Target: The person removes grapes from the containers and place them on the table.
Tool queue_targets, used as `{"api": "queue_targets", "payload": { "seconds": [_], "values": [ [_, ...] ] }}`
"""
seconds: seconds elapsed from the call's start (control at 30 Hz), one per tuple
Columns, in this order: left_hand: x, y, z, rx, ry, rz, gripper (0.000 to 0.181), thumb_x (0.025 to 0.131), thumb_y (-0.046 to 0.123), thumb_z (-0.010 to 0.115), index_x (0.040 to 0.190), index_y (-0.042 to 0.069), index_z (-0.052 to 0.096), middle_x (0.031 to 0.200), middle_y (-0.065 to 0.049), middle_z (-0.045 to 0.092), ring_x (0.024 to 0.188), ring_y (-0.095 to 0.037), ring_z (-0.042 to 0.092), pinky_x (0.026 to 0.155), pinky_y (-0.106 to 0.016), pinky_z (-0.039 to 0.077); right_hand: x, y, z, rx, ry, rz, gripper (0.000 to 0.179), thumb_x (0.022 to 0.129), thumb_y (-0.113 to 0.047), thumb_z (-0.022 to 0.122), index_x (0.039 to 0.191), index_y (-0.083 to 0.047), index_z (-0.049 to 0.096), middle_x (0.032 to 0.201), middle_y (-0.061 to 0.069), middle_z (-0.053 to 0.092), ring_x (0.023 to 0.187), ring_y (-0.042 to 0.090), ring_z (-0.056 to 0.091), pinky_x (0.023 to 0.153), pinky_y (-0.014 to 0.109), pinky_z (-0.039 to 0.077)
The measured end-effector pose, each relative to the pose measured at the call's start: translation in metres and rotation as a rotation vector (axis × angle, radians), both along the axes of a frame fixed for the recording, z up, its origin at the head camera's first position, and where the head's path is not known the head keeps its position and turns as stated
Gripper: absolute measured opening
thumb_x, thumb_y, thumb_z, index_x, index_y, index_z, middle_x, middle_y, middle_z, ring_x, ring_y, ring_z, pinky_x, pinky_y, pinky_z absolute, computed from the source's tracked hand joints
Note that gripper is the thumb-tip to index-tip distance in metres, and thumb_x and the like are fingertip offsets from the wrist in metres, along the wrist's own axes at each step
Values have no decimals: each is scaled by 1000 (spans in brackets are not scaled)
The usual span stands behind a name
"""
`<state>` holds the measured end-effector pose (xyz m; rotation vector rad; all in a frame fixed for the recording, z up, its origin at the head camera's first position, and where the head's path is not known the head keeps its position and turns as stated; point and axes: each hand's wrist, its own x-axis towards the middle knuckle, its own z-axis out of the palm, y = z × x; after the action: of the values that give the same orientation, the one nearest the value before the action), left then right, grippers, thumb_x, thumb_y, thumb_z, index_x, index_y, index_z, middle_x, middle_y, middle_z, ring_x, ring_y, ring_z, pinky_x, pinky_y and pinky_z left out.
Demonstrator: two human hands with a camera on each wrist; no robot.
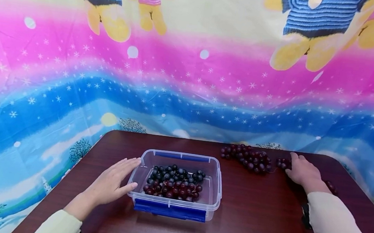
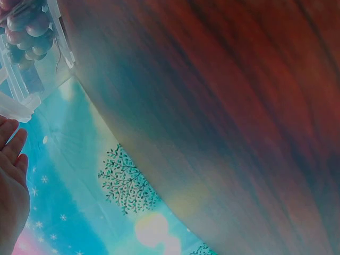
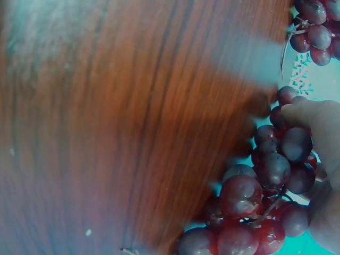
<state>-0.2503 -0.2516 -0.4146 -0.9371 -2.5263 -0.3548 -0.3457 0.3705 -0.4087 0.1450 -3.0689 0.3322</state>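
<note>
A clear plastic container point(image 1: 212, 208) with blue clips stands mid-table, with dark grapes point(image 1: 175, 173) and red grapes point(image 1: 178, 190) inside. Beside its left wall is my left hand point(image 1: 110, 182), fingers extended and fingertips at the rim. The left wrist view shows part of that hand point(image 2: 11, 186) below a corner of the container point(image 2: 18, 109). At the right back of the table, my right hand point(image 1: 305, 174) grips a bunch of red grapes point(image 1: 282, 164). In the right wrist view the thumb lies over this bunch point(image 3: 273, 170); the other fingers are mostly hidden behind it.
Another bunch of red grapes point(image 1: 249, 158) lies at the back of the brown table point(image 1: 247, 223), left of my right hand. A printed cloth point(image 1: 191, 74) hangs behind the table and along its sides.
</note>
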Motion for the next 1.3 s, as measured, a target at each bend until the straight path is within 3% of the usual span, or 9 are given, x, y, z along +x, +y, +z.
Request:
{"api": "queue_targets", "payload": {
  "seconds": [0.53, 0.67, 0.8, 1.0, 1.3],
  "values": [
    [0, 0, 0, 1, -4, 3, 67, 87, 30, 69, 144, 3, 46, 146, -12, 46, 135, -29, 41, 114, -20, 4, 3, 3, 7, 28, -17, 51, 75, 90, -18, 66, 140, 20, 24, 133, 49, 29, 116, 63, 36, 90, 71, 36],
    [0, 0, 0, -4, -4, 8, 67, 87, 30, 69, 144, 3, 46, 146, -11, 46, 135, -28, 41, 116, -26, 10, 5, 2, 13, 42, -25, 58, 78, 90, -21, 67, 141, 19, 24, 134, 48, 29, 117, 63, 36, 90, 72, 36],
    [-1, 0, -1, -8, 2, 3, 67, 87, 29, 70, 144, 2, 46, 146, -12, 46, 136, -29, 40, 116, -25, 8, 9, -1, 21, 43, -31, 64, 81, 90, -22, 68, 143, 17, 22, 136, 48, 27, 118, 64, 34, 90, 73, 34],
    [-2, 0, -1, -10, 23, -10, 68, 85, 27, 71, 143, 1, 47, 146, -13, 47, 135, -29, 41, 114, -20, 3, 15, -7, 31, 56, -18, 75, 82, 90, -24, 68, 144, 16, 22, 137, 48, 25, 121, 64, 30, 92, 73, 33],
    [-2, -1, -1, -15, 10, -2, 67, 88, 32, 68, 143, 2, 46, 147, -12, 45, 136, -29, 40, 115, -21, 4, 26, -16, 43, 83, 51, 100, 79, 91, -24, 68, 144, 14, 24, 134, 47, 31, 118, 63, 35, 89, 71, 37]
  ]
}}
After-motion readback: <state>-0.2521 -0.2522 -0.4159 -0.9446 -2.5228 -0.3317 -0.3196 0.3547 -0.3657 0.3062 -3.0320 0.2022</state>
